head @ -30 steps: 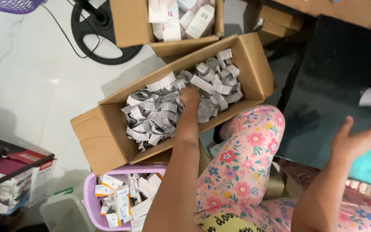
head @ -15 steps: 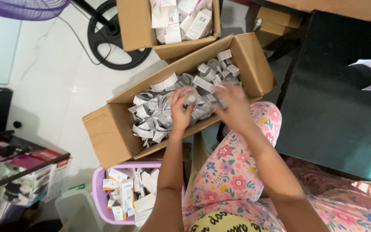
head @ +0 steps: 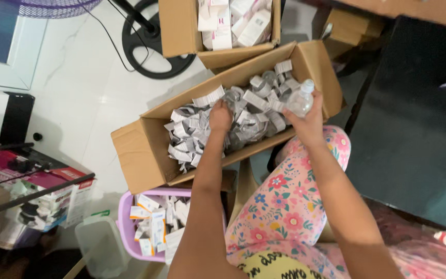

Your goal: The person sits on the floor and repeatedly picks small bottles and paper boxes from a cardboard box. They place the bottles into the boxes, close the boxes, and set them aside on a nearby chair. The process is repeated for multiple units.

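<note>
over the cardboard box [head: 140, 155] your right hand [head: 305, 121] has its fingers wrapped round a clear bottle [head: 301, 101], lifted free, while your left hand [head: 220, 116] digs fingers-down into the folded leaflets [head: 192, 132].

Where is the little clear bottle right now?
In the head view, the small clear bottle sits in the person's right hand, over the right end of the big cardboard box full of folded paper slips.

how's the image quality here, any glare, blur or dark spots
Head view: bright, even light on the white floor, with soft glare there; the left hand in the cardboard box and the right hand holding a small clear bottle are fairly sharp; the black tabletop reads as a dark, detail-poor patch; the lower left corner is dim; edges look slightly stretched by the wide lens.
</note>
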